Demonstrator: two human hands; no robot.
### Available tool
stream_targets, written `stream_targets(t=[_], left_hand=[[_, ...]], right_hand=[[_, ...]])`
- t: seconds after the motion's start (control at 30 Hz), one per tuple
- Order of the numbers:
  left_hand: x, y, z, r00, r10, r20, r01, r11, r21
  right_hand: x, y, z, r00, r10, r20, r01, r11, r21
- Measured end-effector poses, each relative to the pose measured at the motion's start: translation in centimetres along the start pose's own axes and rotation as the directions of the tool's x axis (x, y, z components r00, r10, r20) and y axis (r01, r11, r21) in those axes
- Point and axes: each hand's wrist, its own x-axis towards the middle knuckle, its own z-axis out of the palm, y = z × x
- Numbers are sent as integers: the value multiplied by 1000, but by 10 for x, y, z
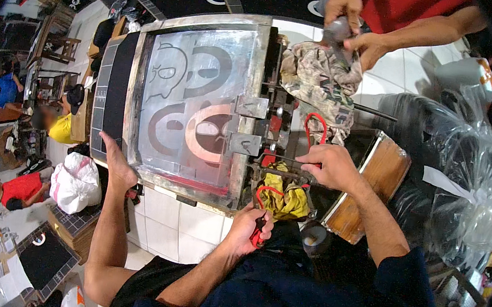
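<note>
A screen-printing frame (261, 51) with light mesh and dark stencil shapes lies in front of me. Two metal hinge clamps (252, 106) grip its right side. My right hand (333, 169) pinches a thin dark metal rod (285, 158), which reaches left to the lower clamp hardware. Closer to my body, my left hand (247, 230) is closed around a red-and-black handled tool (258, 231); its working end is hidden. A red loop (268, 190) rises just above this hand. Beside the hardware lies a bunched yellow cloth (283, 198).
At the upper right, another person's hands (359, 35) hold a greyish rounded thing over a camouflage cloth (320, 76). A wooden block (371, 184) and clear plastic wrapping (464, 180) are on the right. My bare foot (120, 165) touches the left side. Other people sit far left.
</note>
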Motion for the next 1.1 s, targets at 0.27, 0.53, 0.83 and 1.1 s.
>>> stream_targets(t=[0.27, 0.53, 0.83, 1.1], left_hand=[[3, 17, -16, 972, -28, 233, 69, 983, -168], [11, 39, -21, 819, -54, 571, 395, 775, -494], [13, 47, -24, 846, -79, 527, 336, 846, -413], [15, 49, -34, 848, -88, 522, 368, 807, -462]], right_hand=[[-11, 32, 12, 999, -28, 31, 27, 999, 27], [-12, 45, 28, 996, -90, 23, 90, 996, -24], [-6, -2, 11, 982, -154, 107, 176, 955, -239], [7, 4, 5, 971, -109, 212, 163, 953, -256]])
